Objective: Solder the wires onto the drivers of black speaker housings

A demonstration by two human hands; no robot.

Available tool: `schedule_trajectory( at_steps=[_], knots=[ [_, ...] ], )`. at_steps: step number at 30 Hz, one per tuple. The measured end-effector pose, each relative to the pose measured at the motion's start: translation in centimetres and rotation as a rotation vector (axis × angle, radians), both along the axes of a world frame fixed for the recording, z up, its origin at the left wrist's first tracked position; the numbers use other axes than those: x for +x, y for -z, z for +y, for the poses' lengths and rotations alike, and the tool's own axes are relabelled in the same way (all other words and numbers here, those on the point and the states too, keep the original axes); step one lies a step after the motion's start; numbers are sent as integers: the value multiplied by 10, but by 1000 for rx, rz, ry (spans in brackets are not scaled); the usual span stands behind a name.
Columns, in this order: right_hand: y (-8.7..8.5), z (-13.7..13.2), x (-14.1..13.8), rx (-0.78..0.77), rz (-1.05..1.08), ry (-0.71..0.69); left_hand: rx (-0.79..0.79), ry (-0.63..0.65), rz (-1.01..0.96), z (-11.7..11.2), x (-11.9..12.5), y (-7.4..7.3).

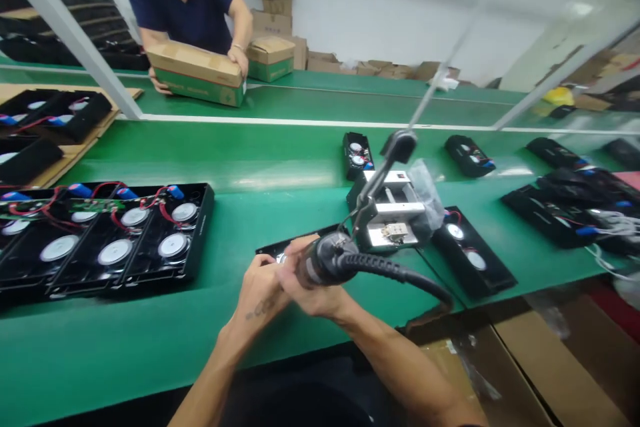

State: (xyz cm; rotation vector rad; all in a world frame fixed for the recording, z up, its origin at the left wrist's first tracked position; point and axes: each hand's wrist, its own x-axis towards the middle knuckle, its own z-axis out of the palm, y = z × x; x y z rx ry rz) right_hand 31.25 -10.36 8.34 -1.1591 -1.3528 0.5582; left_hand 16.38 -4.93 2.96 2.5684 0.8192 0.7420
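Note:
My right hand (315, 290) grips an electric screwdriver (327, 259), a dark cylinder whose thick black cable curves off to the right. The tool points away from me and down; its tip is hidden by my hands. Beneath them lies a black speaker housing (273, 245), mostly covered, with a bit of white speaker showing. My left hand (263, 283) is closed at the near left part of this housing, its fingers bent beside the screwdriver's front end. Just beyond stands a black and silver screw feeder (390, 210).
Several open speaker housings (173, 247) with red wires and blue cells line the left. Another housing (475, 253) lies right of the feeder. Across the green belt (240, 147), a person (200, 13) holds a brown and green carton (200, 73). Cardboard boxes (500, 360) stand low at right.

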Motion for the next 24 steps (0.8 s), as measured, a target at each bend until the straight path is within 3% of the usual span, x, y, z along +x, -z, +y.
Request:
schedule_trajectory(
  at_steps=[3, 6, 8, 11, 14, 18, 21, 24],
  knots=[
    [-16, -9, 30, 95, 184, 40, 20, 66, 59, 4, -13, 9],
    [-32, -19, 89, 256, 314, 417, 16, 47, 72, 7, -29, 13],
    [-35, -21, 132, 331, 227, 696, 24, 11, 56, 7, -33, 9],
    [-28, -21, 172, 337, 128, 811, 72, 42, 59, 3, -19, -3],
    [-22, -24, 175, 245, 146, 691, 128, 101, 138, -3, 8, -11],
    [-27, -34, 137, 84, 325, 361, 192, 73, 232, -11, 32, -9],
    [-31, -36, 100, 151, 516, 187, 228, 48, 238, -14, 35, -5],
    [-28, -28, 73, 237, 578, 108, 243, 41, 221, -15, 33, -3]
  ],
)
